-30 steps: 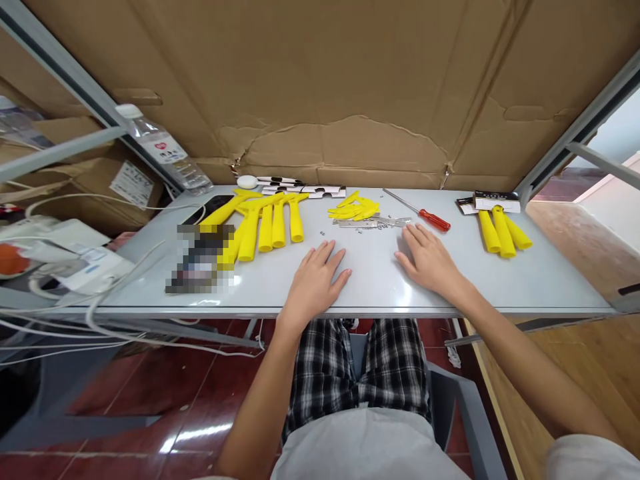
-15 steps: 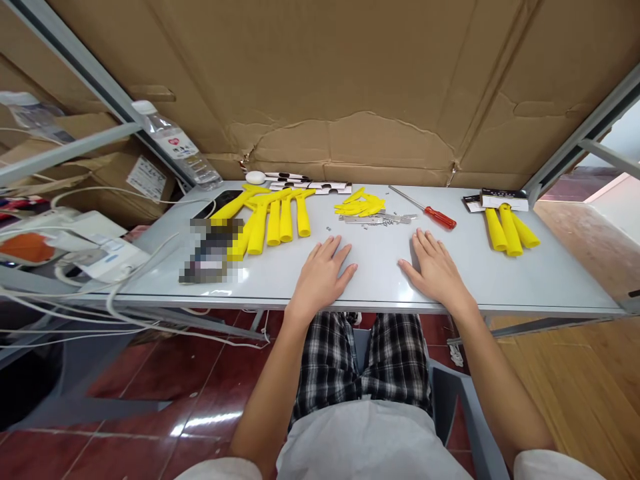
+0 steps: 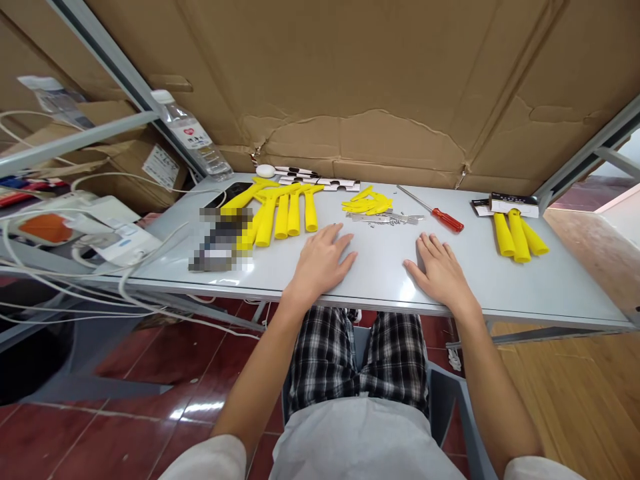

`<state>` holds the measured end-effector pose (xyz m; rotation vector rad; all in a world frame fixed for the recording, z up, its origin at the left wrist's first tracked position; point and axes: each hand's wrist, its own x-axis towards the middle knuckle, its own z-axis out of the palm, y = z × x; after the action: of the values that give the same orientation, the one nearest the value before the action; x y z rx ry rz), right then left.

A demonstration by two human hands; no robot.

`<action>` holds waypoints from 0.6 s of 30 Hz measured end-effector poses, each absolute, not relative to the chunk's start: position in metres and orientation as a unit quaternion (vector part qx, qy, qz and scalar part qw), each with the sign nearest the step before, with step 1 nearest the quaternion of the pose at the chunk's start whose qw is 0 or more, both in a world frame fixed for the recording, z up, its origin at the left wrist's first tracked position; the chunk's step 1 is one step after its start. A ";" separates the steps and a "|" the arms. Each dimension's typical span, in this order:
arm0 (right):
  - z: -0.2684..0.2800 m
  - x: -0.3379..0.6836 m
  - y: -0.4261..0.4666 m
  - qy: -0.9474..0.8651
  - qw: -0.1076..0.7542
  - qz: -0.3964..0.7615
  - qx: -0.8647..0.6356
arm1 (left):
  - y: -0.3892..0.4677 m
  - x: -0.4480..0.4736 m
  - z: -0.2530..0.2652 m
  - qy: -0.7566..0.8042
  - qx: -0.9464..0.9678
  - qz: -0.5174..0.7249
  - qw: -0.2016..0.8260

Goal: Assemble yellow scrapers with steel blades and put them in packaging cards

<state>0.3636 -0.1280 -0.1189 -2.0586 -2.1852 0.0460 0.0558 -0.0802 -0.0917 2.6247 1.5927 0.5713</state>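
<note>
My left hand (image 3: 323,261) lies palm down on the grey table (image 3: 377,270), fingers spread, holding nothing. My right hand (image 3: 439,268) rests flat near the front edge too, thumb apart from the fingers. Beyond them is a small heap of flat yellow plastic pieces (image 3: 367,201) beside thin metal strips (image 3: 385,217) and scattered tiny screws. A red-handled screwdriver (image 3: 447,220) lies past my right fingertips. Several yellow scraper-like handles (image 3: 281,215) lie in a row to the left of my left hand. Farther right are yellow handles (image 3: 521,239) with black-and-white cards (image 3: 514,203) at their upper ends.
At the back left, a plastic bottle (image 3: 193,137) leans by the metal frame. White cables (image 3: 135,283) hang across the table's left end, near a power strip (image 3: 123,241). Printed cards (image 3: 320,181) lie along the back, before a cardboard wall (image 3: 350,73). A blurred-out object (image 3: 220,241) sits left.
The view has shifted slightly, so the table's things appear a little farther right. My left hand has slid slightly forward on the table; both hands stay flat and hold nothing.
</note>
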 end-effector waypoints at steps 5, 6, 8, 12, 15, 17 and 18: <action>-0.123 0.364 -0.127 -0.729 0.086 0.011 -0.679 | -0.049 0.041 -0.066 0.592 0.771 0.222 -0.070; -0.123 0.364 -0.127 -0.729 0.086 0.010 -0.679 | -0.043 0.038 -0.063 0.608 0.760 0.215 -0.074; -0.124 0.365 -0.127 -0.729 0.088 0.008 -0.679 | -0.033 0.035 -0.061 0.634 0.748 0.187 -0.063; -0.124 0.365 -0.127 -0.731 0.089 0.010 -0.677 | -0.023 0.036 -0.063 0.652 0.745 0.142 -0.026; -0.122 0.364 -0.127 -0.728 0.081 0.014 -0.681 | -0.016 0.035 -0.067 0.650 0.748 0.132 -0.020; -0.122 0.364 -0.128 -0.727 0.079 0.016 -0.682 | -0.010 0.032 -0.070 0.641 0.755 0.140 -0.023; -0.122 0.364 -0.128 -0.727 0.080 0.017 -0.682 | -0.006 0.031 -0.071 0.629 0.763 0.147 -0.022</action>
<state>0.3636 -0.1277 -0.1216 -2.0398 -2.1729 0.0501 0.0305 -0.0062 -0.0714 2.4311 2.0045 0.4699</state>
